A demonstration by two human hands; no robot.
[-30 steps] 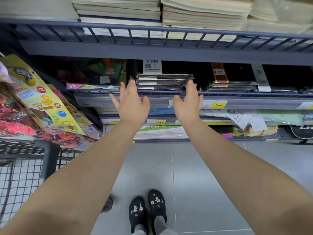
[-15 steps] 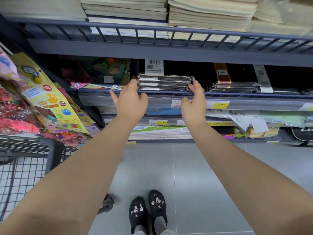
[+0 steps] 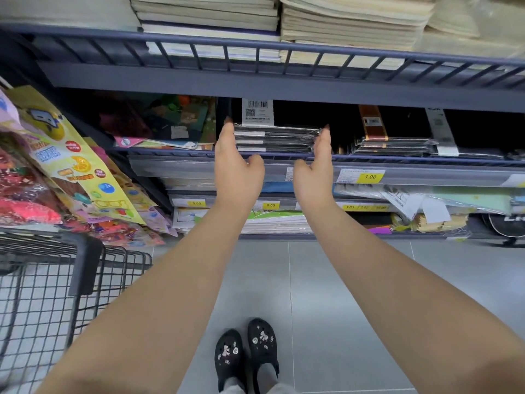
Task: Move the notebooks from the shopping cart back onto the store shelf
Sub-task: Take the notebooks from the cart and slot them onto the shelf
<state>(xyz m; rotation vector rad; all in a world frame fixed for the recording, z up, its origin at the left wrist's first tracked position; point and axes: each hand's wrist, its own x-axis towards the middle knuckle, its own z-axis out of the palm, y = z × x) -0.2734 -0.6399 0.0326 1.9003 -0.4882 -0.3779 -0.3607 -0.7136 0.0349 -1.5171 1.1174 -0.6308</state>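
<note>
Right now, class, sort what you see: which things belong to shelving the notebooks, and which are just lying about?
Belongs to the job: wrapped notebook stack, left hand and right hand at its sides, shopping cart, middle shelf.

Just lying about: sticker packs, yellow price tag, cream notebook stacks above, black clogs.

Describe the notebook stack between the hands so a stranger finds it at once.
Start at the dark blue shelf unit and go to the tier under the top railing. Between the left hand and right hand lies a stack of dark wrapped notebooks. A white barcode label tops it, whereas the neighbouring stack wears an orange band.
</note>
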